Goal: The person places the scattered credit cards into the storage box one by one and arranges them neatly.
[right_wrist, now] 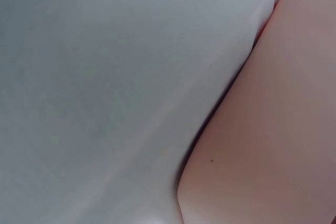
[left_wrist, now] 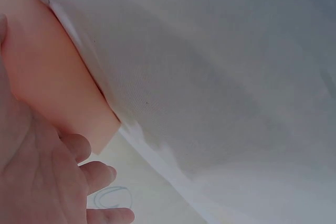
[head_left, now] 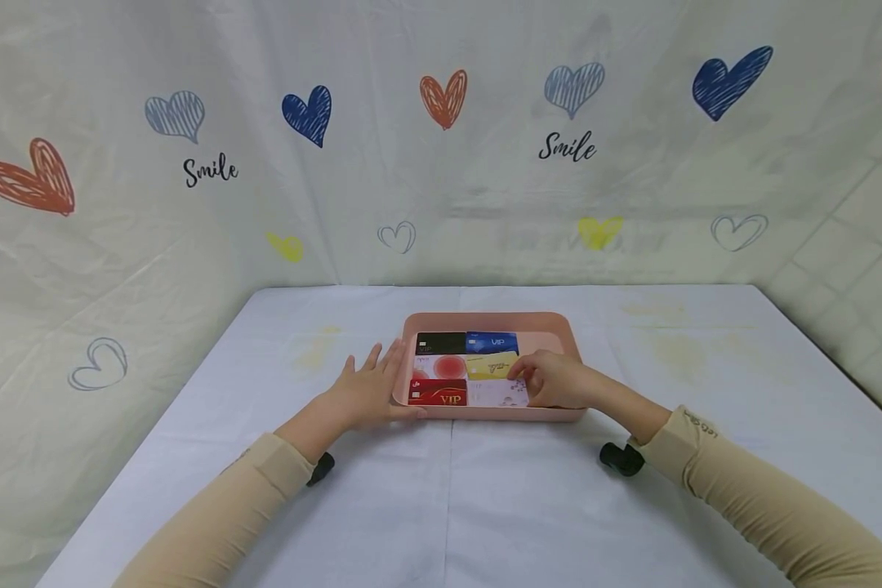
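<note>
A pink tray (head_left: 485, 414) lies on the table with several cards in two columns. On its left are a black card (head_left: 441, 343), a white card with red circles (head_left: 448, 367) and a red VIP card (head_left: 441, 395). The other column has a blue VIP card (head_left: 492, 343), a slightly tilted yellow card (head_left: 488, 367) and a pale patterned card (head_left: 492, 394). My right hand (head_left: 559, 380) pinches the yellow card at its right end, fingers curled. Spread fingers of my left hand (head_left: 371, 390) rest against the tray's left side; the left wrist view shows them beside the tray wall (left_wrist: 63, 77).
A white cloth (head_left: 382, 506) covers the table. Behind it hangs a pale curtain (head_left: 485, 180) printed with hearts and "Smile". Dark wrist devices show under both sleeves, one by the right cuff (head_left: 621, 459). The right wrist view holds mostly cloth and tray wall (right_wrist: 262, 129).
</note>
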Demonstrator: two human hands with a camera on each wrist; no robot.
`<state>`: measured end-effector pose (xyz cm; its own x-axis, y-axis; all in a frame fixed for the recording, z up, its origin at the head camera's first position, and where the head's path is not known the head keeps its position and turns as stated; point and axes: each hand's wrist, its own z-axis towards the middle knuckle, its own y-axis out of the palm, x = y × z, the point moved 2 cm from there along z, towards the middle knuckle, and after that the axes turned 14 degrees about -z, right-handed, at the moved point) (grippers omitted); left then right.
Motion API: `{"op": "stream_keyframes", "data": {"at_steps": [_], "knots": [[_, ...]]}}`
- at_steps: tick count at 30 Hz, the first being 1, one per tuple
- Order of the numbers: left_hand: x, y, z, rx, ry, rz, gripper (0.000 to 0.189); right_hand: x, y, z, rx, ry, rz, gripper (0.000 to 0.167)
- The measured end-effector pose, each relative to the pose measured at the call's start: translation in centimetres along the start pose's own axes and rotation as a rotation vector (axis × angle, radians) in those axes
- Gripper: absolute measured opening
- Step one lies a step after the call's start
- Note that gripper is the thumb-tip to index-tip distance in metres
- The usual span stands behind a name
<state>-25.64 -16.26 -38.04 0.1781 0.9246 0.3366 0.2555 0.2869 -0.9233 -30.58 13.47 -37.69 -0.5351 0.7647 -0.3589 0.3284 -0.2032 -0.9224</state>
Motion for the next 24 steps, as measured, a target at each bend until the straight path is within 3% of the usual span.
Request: {"op": "stream_keyframes", "data": {"at_steps": [18, 24], "knots": [[0.09, -0.16, -0.10, -0.007, -0.004, 0.003, 0.118, -0.06, 0.00, -0.05, -0.004, -0.009, -0.010, 0.036], [0.03, -0.10, -0.06, -0.013, -0.004, 0.007, 0.118, 0.04, -0.06, -0.22, 0.066, -0.017, 0.026, 0.029]]}}
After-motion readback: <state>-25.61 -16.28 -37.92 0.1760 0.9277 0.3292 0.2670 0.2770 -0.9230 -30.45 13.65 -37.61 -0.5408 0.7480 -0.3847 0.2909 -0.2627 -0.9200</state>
